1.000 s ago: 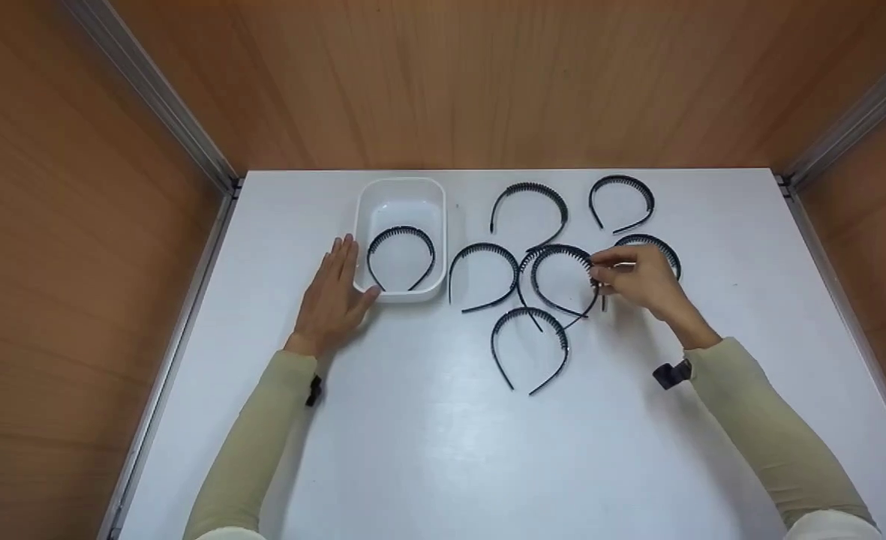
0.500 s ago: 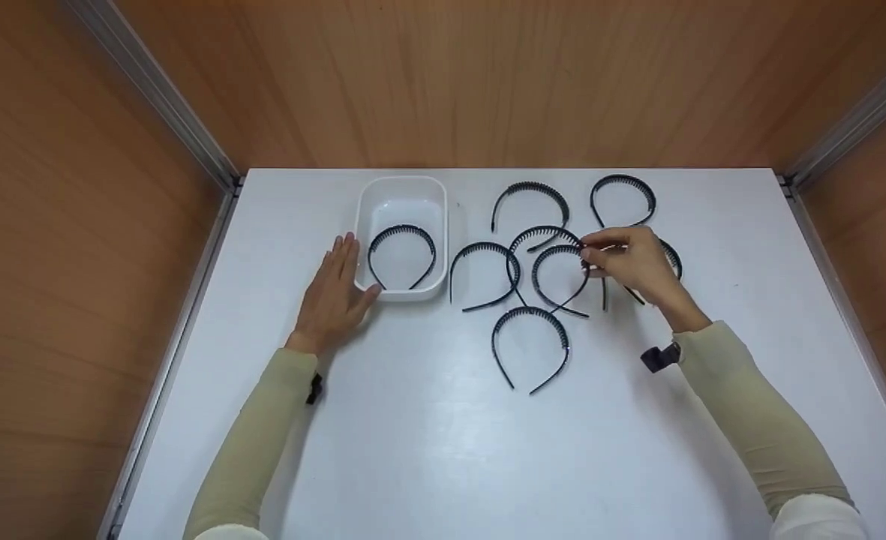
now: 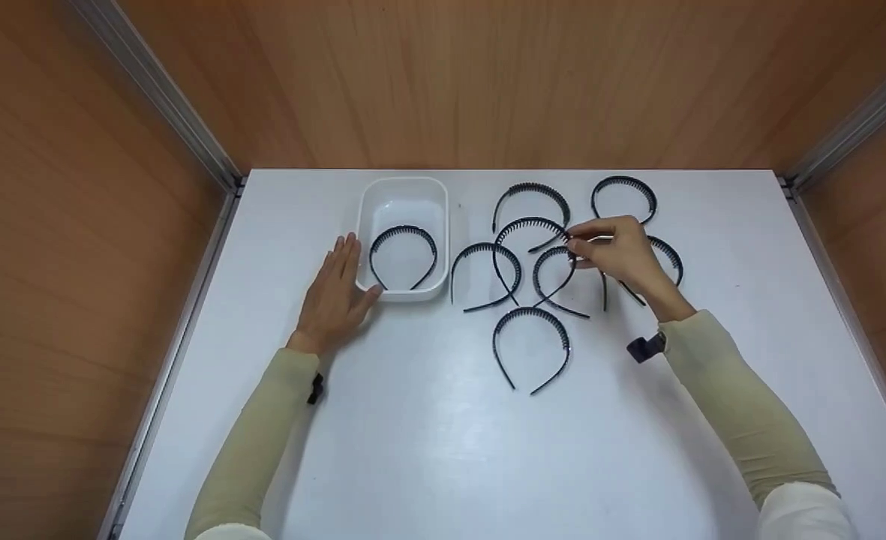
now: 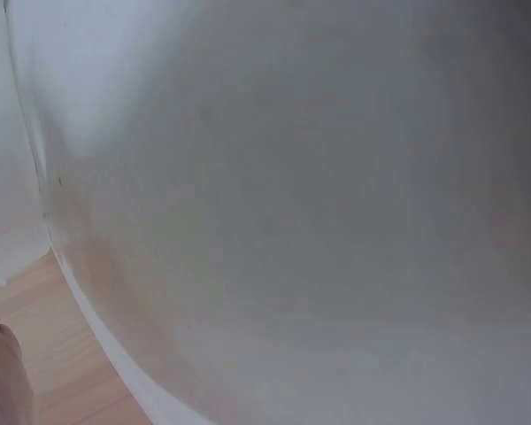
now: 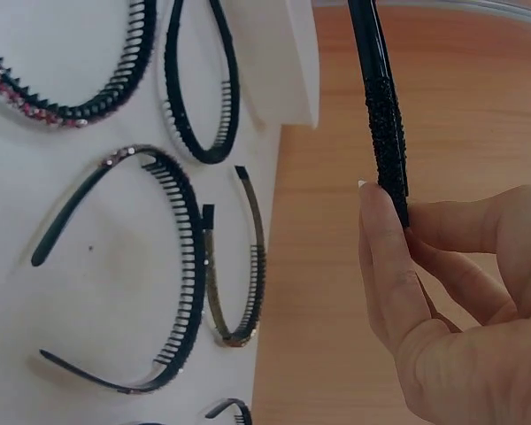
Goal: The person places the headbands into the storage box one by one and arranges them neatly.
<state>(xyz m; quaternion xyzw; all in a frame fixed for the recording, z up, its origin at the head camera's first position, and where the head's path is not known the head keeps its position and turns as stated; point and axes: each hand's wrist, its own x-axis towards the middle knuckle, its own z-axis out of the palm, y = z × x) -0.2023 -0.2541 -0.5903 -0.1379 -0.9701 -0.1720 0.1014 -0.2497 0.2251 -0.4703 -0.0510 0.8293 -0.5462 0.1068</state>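
My left hand [image 3: 330,300] rests with straight fingers along the left side of a white plastic tub [image 3: 412,296], its thumb at the front rim. One black toothed headband [image 3: 403,229] lies inside the tub. My right hand [image 3: 623,255] pinches another headband [image 3: 525,221] by one side, raised over the others; the right wrist view shows a dark beaded stretch of this headband [image 5: 388,133] between thumb and fingers. Beneath it on the table are headbands such as one at the left [image 3: 518,274] and one at the front [image 3: 530,311]. A pale surface [image 4: 292,195] fills most of the left wrist view.
More headbands lie toward the back, one in the middle [image 3: 540,187] and one at the right [image 3: 624,180]; another [image 3: 671,255] is partly behind my right hand. Wooden panels [image 3: 443,82] enclose the white table [image 3: 427,450] at the back and sides.
My right hand has lifted the pinched headband off the group and carried it left and a little toward the back. The left hand and the tub stay in place.
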